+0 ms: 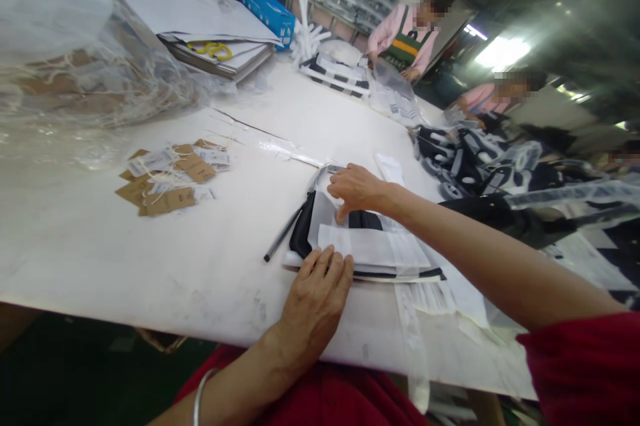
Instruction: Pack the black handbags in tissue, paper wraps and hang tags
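A folded black-and-white garment (370,249) lies on the white table (150,259) in front of me, partly inside clear plastic wrap. My left hand (315,299) lies flat with fingers stretched on the garment's near left corner. My right hand (357,189) reaches across from the right, its fingers curled on the garment's far edge and the plastic there. A thin dark pen (284,233) lies just left of the garment.
Brown paper hang tags with strings (167,179) are scattered at left. A big clear bag (75,59) of more tags sits far left, papers (210,29) behind. Folded garments (335,73) and a dark pile (480,159) lie farther off, where two other people work.
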A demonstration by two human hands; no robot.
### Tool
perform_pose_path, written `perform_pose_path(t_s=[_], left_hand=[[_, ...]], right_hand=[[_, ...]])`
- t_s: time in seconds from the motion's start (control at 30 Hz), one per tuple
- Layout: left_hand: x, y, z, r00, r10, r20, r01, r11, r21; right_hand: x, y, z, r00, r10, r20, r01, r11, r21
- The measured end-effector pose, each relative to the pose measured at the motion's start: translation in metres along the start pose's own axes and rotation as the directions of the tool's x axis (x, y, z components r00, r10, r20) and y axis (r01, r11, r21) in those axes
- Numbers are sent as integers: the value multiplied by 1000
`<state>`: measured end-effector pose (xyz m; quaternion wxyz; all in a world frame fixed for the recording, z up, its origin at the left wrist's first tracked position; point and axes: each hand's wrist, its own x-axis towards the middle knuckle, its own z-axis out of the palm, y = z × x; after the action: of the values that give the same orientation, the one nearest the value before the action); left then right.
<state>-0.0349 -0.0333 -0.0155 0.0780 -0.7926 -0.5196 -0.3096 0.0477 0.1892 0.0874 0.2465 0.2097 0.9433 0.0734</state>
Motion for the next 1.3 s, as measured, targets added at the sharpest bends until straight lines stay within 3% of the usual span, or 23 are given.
perform_pose_path(t_s=[0.07,0.13,0.23,0.3,0.47,0.63,0.73,0.87,0.97,1.1,1.2,1.3], left_hand=[[-1,0,0,1000,1,-8,-1,1000,-3],[-1,1,0,1000,0,-7,0,1000,-9],[-2,1,1,1000,-1,-10,1,1000,-3],[-3,1,2,1000,-3,-12,3,1000,-2],[-4,1,6,999,29,-33,-29,1000,12],[-1,-1,3,998,56,-36,-53,996,75],[3,-2,-1,995,92,-33,-88,991,100],[6,-1,-4,993,113,-34,-108,984,143],[9,1,-3,993,119,-26,-114,982,152],[14,-3,-9,996,88,35,-89,995,43],[19,-19,-20,998,-1,64,7,994,-106],[27,-48,-31,963,-266,49,270,931,-244]], right_hand=[[-15,10,-1,982,161,-98,-157,986,47],[-35,8,1,932,300,-206,-259,944,203],[-69,-21,16,865,380,-327,-197,857,475],[-89,-49,36,865,368,-341,-136,825,548],[-107,-93,84,903,328,-277,-152,848,508],[-108,-93,77,906,335,-259,-172,850,498],[-122,-96,79,846,383,-371,-192,868,458],[-140,-107,108,752,447,-484,-275,881,385],[-141,-111,128,723,461,-515,-299,880,368],[-137,-113,135,682,455,-572,-297,888,351],[-136,-113,137,658,446,-607,-292,894,340],[-137,-114,141,648,438,-623,-283,898,337]])
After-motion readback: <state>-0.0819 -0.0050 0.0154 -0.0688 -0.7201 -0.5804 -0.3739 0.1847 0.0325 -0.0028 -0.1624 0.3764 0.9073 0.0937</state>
